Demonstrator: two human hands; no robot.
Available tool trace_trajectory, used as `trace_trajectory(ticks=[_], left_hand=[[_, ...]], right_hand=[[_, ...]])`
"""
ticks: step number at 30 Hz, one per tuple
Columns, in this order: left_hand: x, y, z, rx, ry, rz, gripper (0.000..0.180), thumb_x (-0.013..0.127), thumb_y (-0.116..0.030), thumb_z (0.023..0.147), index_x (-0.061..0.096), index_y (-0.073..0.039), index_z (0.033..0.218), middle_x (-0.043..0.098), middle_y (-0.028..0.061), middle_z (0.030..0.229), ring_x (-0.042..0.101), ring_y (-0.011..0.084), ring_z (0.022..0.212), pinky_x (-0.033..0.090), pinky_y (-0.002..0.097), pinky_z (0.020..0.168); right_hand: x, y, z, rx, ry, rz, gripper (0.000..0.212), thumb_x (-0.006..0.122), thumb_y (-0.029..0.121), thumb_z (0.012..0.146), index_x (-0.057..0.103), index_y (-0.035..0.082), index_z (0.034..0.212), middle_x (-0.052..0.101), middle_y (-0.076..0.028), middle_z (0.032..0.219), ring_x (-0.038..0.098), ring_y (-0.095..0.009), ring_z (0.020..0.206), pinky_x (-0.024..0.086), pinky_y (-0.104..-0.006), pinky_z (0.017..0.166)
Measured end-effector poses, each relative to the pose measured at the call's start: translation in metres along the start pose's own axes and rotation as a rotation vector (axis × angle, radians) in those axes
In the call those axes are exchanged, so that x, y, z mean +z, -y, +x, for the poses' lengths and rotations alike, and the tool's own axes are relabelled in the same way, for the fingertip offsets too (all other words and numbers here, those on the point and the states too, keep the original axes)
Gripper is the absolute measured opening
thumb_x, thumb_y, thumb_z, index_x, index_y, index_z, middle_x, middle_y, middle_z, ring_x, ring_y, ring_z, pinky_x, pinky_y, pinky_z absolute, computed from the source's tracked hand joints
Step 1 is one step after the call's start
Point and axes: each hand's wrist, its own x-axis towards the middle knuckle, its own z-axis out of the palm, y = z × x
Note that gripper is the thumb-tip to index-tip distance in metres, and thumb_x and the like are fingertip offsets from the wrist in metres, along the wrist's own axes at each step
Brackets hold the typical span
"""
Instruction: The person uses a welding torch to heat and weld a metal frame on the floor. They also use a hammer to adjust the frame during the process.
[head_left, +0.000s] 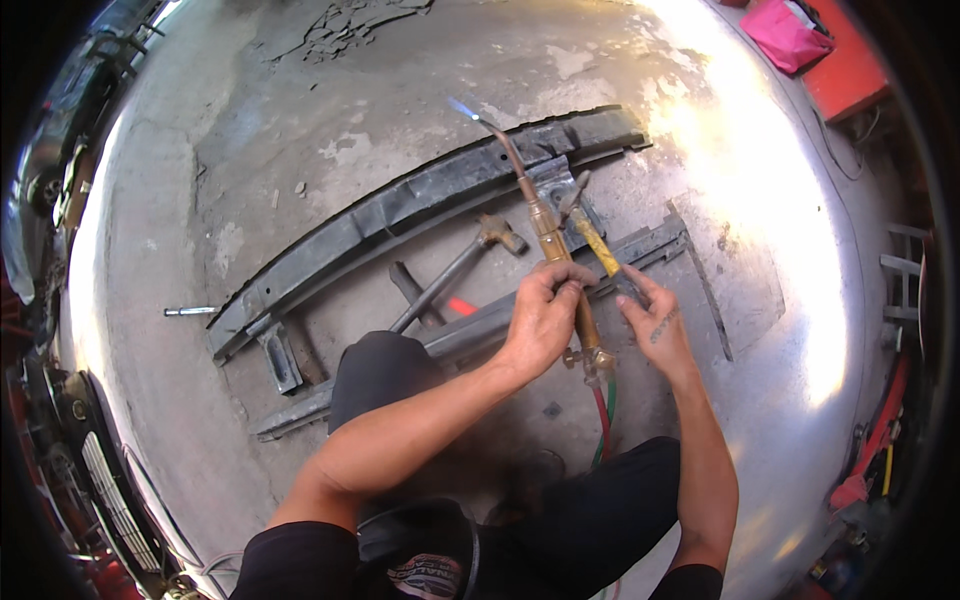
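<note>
A curved grey metal beam (pixel 400 208) lies on the concrete floor (pixel 260 140). The left hand (pixel 545 318) has its fingers curled around a brass torch (pixel 546 228), blue-flamed tip pointing away; beside it, the right hand (pixel 658 325) narrowly grips a yellow-handled tool (pixel 597 247).

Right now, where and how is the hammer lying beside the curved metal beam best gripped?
I'd take the hammer around mid-handle, from above on the person's left. Its slim handle slants from the head back toward the left knee, which crowds the lower end, while its middle shows uncovered. The left hand is on the lit torch, so it isn't free.
</note>
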Motion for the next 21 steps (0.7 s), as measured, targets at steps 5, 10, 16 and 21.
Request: trace_trajectory(ticks=[5, 10, 16, 21], left_hand=[[-0.025, -0.027, -0.037, -0.155, -0.157, 0.021, 0.024, 0.051, -0.004, 0.099, 0.072, 0.003, 0.11, 0.07, 0.0085, 0.094, 0.065, 0.0147, 0.09, 0.053, 0.0307, 0.08], [-0.051, -0.03, -0.077, -0.113, -0.295, 0.143, 0.025, 0.052, -0.002, 0.097, 0.073, 0.003, 0.11, 0.071, 0.0069, 0.097, 0.065, 0.0133, 0.093, 0.052, 0.0298, 0.086], [-0.084, -0.035, -0.127, -0.095, -0.449, 0.172, 0.024, 0.051, -0.002, 0.1, 0.072, 0.004, 0.11, 0.071, 0.0062, 0.1, 0.065, 0.0125, 0.096, 0.054, 0.0294, 0.086], [-0.109, -0.046, -0.157, -0.153, -0.539, 0.092, 0.022, 0.049, -0.002, 0.1, 0.069, 0.004, 0.109, 0.066, 0.0099, 0.109, 0.07, 0.0205, 0.097, 0.063, 0.0401, 0.09]], right_hand=[[0.039, -0.013, 0.019, -0.476, 0.093, -0.165, 0.049, 0.067, 0.006, 0.09, 0.065, 0.007, 0.139, 0.071, -0.025, 0.091, 0.07, -0.032, 0.08, 0.053, -0.0435, 0.074], [0.109, 0.027, 0.034, -0.709, 0.257, -0.383, 0.045, 0.072, 0.008, 0.087, 0.071, 0.011, 0.132, 0.069, -0.023, 0.092, 0.07, -0.042, 0.088, 0.056, -0.0504, 0.081], [0.215, 0.067, 0.051, -0.889, 0.408, -0.499, 0.031, 0.069, 0.018, 0.092, 0.07, 0.009, 0.121, 0.067, -0.025, 0.096, 0.069, -0.043, 0.091, 0.056, -0.0515, 0.082], [0.303, 0.037, 0.052, -0.693, 0.332, -0.349, 0.03, 0.052, 0.021, 0.104, 0.068, -0.004, 0.11, 0.068, -0.029, 0.098, 0.07, -0.045, 0.099, 0.057, -0.0527, 0.088]])
